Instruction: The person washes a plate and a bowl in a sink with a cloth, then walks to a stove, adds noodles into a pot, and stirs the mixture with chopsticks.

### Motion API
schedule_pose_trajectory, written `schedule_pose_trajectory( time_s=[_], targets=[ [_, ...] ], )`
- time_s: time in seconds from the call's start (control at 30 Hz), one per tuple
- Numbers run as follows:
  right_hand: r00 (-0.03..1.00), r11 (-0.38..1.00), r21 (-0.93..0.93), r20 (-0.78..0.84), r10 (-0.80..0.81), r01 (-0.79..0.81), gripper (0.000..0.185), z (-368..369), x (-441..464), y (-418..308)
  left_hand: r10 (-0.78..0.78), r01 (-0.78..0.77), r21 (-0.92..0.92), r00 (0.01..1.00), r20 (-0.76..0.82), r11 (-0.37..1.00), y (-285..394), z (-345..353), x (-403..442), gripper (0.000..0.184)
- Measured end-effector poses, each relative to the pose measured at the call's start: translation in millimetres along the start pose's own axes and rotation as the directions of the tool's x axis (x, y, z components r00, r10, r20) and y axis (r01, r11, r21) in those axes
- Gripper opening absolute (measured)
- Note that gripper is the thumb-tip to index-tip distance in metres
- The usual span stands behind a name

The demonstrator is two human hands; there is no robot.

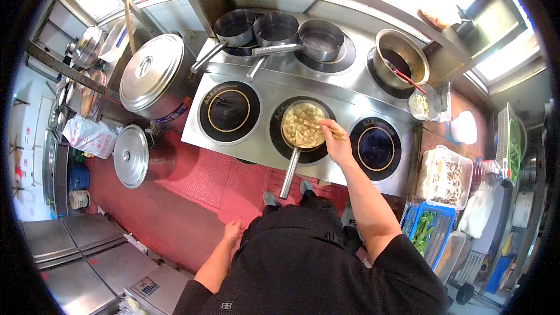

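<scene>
My right hand [337, 142] is closed on a pair of wooden chopsticks [311, 123]. Their tips reach into pale yellowish chopped food [299, 135] that fills a small saucepan [290, 173]. This pan stands on the middle front burner, its metal handle pointing back at me, and neither hand touches the handle. Low at my left side hangs my left hand [234, 231], fingers curled in and nothing visible in them, away from the stove.
Several dark saucepans [322, 41] and a deep metal pot [402, 81] sit on the back burners. Large lidded pots [153, 70] stand to the left. At right are a tub of sliced mushrooms [446, 181] and a blue basket [436, 227] of greens.
</scene>
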State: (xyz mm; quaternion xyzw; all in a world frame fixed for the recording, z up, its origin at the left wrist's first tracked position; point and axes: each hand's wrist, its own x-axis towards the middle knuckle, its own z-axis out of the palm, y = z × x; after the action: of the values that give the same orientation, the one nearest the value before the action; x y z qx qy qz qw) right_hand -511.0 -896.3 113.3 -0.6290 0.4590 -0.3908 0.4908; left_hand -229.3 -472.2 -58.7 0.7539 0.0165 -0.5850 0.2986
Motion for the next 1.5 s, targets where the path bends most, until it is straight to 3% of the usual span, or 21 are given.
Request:
schedule_pose_trajectory(
  time_s=[0.1, 0.17, 0.23, 0.33, 0.47, 0.53, 0.63, 0.67, 0.77, 0.83, 0.9, 0.97, 1.03, 1.1, 1.13, 1.2, 1.23, 1.3, 1.33, 1.5],
  targets=[
    [0.996, 0.99, -0.123, -0.053, -0.076, 0.069, 0.017, -21.2, 5.3, 15.0, -0.02, 0.019, -0.017, 0.999, -0.031, 1.0, 18.2, 6.2, -12.3, 0.024],
    [0.999, 0.974, -0.227, -0.034, -0.024, 0.016, 0.018, -39.7, -5.6, -2.7, -0.005, 0.002, -0.066, 0.999, -0.043, 0.998, 18.3, 8.6, -12.9, 0.023],
    [0.998, 0.953, -0.297, 0.023, -0.057, 0.061, 0.017, -40.7, -14.0, 6.5, 0.01, -0.016, -0.112, 0.999, -0.054, 0.994, 19.3, 11.9, -14.5, 0.022],
    [0.996, 1.0, 0.01, 0.082, 0.028, -0.029, 0.015, -8.8, -22.9, -2.7, -0.001, -0.002, -0.098, 1.0, -0.031, 0.995, 17.3, 13.0, -16.7, 0.022],
    [0.983, 0.999, -0.037, 0.181, 0.042, -0.036, 0.015, 6.2, -18.9, -13.3, 0.016, -0.016, -0.048, 1.0, -0.003, 0.999, 15.3, 10.1, -11.5, 0.023],
    [0.959, 0.995, 0.093, 0.283, 0.009, -0.036, 0.016, -11.8, -18.9, -10.8, 0.015, -0.015, -0.031, 1.0, -0.002, 0.999, 19.3, 11.5, -14.2, 0.023],
    [0.965, 0.982, 0.031, 0.193, 0.178, -0.187, 0.017, -49.9, -20.2, -26.6, -0.009, 0.002, -0.104, 0.998, -0.067, 0.995, 24.3, 15.6, -23.9, 0.024],
    [0.958, 0.98, -0.072, 0.208, 0.198, -0.187, 0.017, -54.6, -18.7, -32.2, -0.002, -0.004, -0.112, 0.999, -0.054, 0.994, 24.1, 14.7, -23.2, 0.023],
    [0.948, 0.997, 0.012, 0.311, 0.068, -0.075, 0.017, -24.3, -15.9, -16.0, 0.004, -0.008, -0.1, 0.999, -0.044, 0.995, 20.5, 13.5, -21.5, 0.023],
    [0.956, 0.998, -0.054, 0.294, -0.008, 0.025, 0.016, 8.1, -6.4, -11.2, 0.005, -0.008, -0.072, 0.999, -0.04, 0.997, 15.3, 11.6, -15.5, 0.022],
    [0.966, 0.925, -0.34, 0.246, -0.084, 0.167, 0.016, 16.6, 11.1, -34.5, 0.037, -0.036, -0.014, 0.999, 0.022, 0.999, 7.9, 5.7, -9.2, 0.022],
    [0.988, 0.973, -0.174, 0.043, -0.147, 0.152, 0.016, 8.8, 27.5, -9.6, 0.029, -0.028, -0.031, 1.0, 0.01, 0.999, 14.2, 4.6, -11.9, 0.022],
    [1.0, 1.0, -0.019, 0.004, -0.002, 0.002, 0.015, -18.6, 35.6, 2.0, 0.018, -0.018, -0.067, 1.0, -0.005, 0.998, 15.0, 3.8, -10.5, 0.023],
    [1.0, 0.968, -0.252, -0.002, 0.019, -0.019, 0.015, -47.3, 22.5, -12.1, 0.034, -0.031, -0.209, 0.999, 0.01, 0.977, 9.5, 0.6, -6.0, 0.023],
    [1.0, 0.967, -0.253, 0.008, 0.017, -0.014, 0.015, -48.0, 13.1, -22.4, 0.032, -0.03, -0.218, 0.999, 0.006, 0.976, 12.6, 2.2, -11.2, 0.023],
    [0.986, 0.946, -0.304, 0.084, 0.147, -0.115, 0.015, -50.0, -6.8, -35.1, -0.001, -0.004, -0.103, 0.999, -0.053, 0.995, 25.1, 6.8, -26.1, 0.025],
    [0.983, 0.98, -0.186, 0.149, 0.104, -0.076, 0.016, -43.5, -10.5, -11.5, 0.0, -0.005, -0.101, 0.999, -0.052, 0.995, 22.3, 6.3, -23.1, 0.025],
    [0.977, 0.981, -0.124, 0.137, 0.163, -0.147, 0.016, -21.5, -13.1, -15.4, 0.003, -0.006, -0.135, 1.0, -0.019, 0.991, 8.9, 4.0, -9.3, 0.028],
    [0.99, 0.993, -0.021, 0.073, 0.118, -0.116, 0.016, -9.7, -9.0, -1.6, 0.005, -0.007, -0.126, 1.0, -0.016, 0.992, 9.6, 4.0, -9.0, 0.028],
    [0.999, 0.998, -0.042, -0.023, 0.044, -0.045, 0.018, 0.4, -5.0, 6.4, -0.017, 0.017, 0.003, 1.0, -0.023, 1.0, 20.8, 6.7, -19.4, 0.03]
  ],
)
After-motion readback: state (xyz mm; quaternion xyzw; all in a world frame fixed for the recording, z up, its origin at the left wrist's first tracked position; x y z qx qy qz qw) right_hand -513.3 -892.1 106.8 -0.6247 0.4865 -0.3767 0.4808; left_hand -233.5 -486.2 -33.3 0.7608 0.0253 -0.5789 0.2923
